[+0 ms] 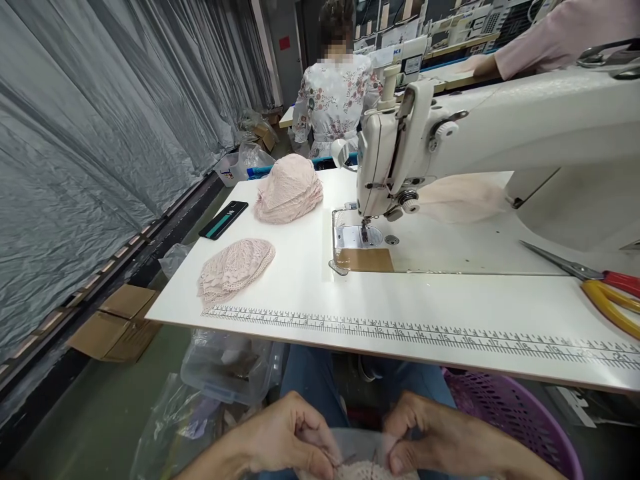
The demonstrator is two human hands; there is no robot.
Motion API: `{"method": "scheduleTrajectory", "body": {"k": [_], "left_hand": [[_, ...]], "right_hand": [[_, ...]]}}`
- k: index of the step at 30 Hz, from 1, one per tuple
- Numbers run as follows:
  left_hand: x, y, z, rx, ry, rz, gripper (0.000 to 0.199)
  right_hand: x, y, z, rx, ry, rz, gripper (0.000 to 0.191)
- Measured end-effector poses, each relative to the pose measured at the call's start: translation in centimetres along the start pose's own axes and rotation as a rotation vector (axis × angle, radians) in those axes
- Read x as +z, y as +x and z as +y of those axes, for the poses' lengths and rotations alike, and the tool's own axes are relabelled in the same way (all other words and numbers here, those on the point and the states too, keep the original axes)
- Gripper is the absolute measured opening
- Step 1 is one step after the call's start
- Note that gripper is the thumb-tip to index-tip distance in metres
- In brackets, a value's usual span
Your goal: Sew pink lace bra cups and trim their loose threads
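Low in the view, over my lap, a piece of pale pink lace fabric (376, 470) is stretched between my two hands, its lower part cut off by the frame. My left hand (295, 437) pinches its left side with thumb and fingers. On the other side my right hand (413, 433) grips it the same way. Beyond them on the white sewing table (290, 280) lie a flat pink lace cup (235, 267) and a stack of pink lace cups (290, 189). To the right stands a sewing machine (400, 153), its presser foot (365, 230) over the metal plate.
Scissors (590, 273) with red and yellow handles lie at the table's right. A phone (223, 220) rests near the left edge. Beneath are a clear plastic bin (230, 367) and a purple basket (520, 413). A person in a floral top (335, 100) sits ahead.
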State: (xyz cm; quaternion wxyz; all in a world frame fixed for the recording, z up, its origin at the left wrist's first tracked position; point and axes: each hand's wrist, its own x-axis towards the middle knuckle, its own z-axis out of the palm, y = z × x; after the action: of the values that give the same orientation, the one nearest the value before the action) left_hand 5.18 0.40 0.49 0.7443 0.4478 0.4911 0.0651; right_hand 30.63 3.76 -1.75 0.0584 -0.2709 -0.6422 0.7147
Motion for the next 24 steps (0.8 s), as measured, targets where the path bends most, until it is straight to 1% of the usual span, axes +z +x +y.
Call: {"method": "scheduleTrajectory", "body": {"k": [2, 3, 7, 8, 10, 12, 14, 16, 17, 19, 21, 22, 24], "left_hand": [[0.0, 0.1, -0.1, 0.010, -0.026, 0.013, 0.047], [0.0, 0.1, -0.2, 0.013, -0.053, 0.027, 0.046], [-0.4, 0.0, -0.8, 0.031, -0.155, 0.117, 0.046], [-0.6, -0.2, -1.0, 0.041, -0.164, 0.124, 0.047], [-0.9, -0.5, -1.3, 0.076, -0.149, 0.090, 0.046], [-1.3, -0.8, -1.7, 0.134, -0.097, 0.005, 0.045], [-1.7, -1.0, -2.0, 0.207, -0.062, -0.085, 0.044], [-2.1, -0.9, -2.5, 0.242, -0.107, -0.133, 0.043], [-2.2, -0.9, -2.7, 0.241, -0.156, -0.136, 0.041], [-2.5, -0.7, -3.3, 0.207, -0.281, -0.121, 0.038], [-2.7, -0.4, -3.8, 0.177, -0.381, -0.099, 0.037], [-2.7, -0.3, -4.0, 0.171, -0.417, -0.086, 0.038], [-2.8, 0.0, -4.5, 0.168, -0.462, -0.057, 0.041]], "right_hand": [[0.2, -0.1, -0.3, -0.007, 0.011, -0.007, 0.041], [0.4, -0.2, -0.5, 0.003, -0.001, 0.013, 0.037], [1.7, -0.1, -1.6, 0.114, -0.191, 0.217, 0.010], [2.0, 0.0, -1.8, 0.126, -0.238, 0.248, 0.003], [2.4, 0.2, -1.9, 0.114, -0.251, 0.243, 0.008], [2.5, 0.5, -1.9, 0.099, -0.204, 0.206, 0.013], [2.2, 0.6, -1.8, 0.096, -0.140, 0.171, 0.017], [1.7, 0.2, -1.5, 0.071, -0.082, 0.171, 0.024], [1.5, -0.1, -1.3, 0.047, -0.044, 0.197, 0.030], [1.2, -0.8, -0.4, -0.026, 0.050, 0.292, 0.041], [1.4, -1.3, 0.9, -0.103, 0.133, 0.394, 0.042], [1.6, -1.2, 1.7, -0.130, 0.156, 0.420, 0.041], [2.2, -0.5, 3.0, -0.130, 0.193, 0.396, 0.042]]}}
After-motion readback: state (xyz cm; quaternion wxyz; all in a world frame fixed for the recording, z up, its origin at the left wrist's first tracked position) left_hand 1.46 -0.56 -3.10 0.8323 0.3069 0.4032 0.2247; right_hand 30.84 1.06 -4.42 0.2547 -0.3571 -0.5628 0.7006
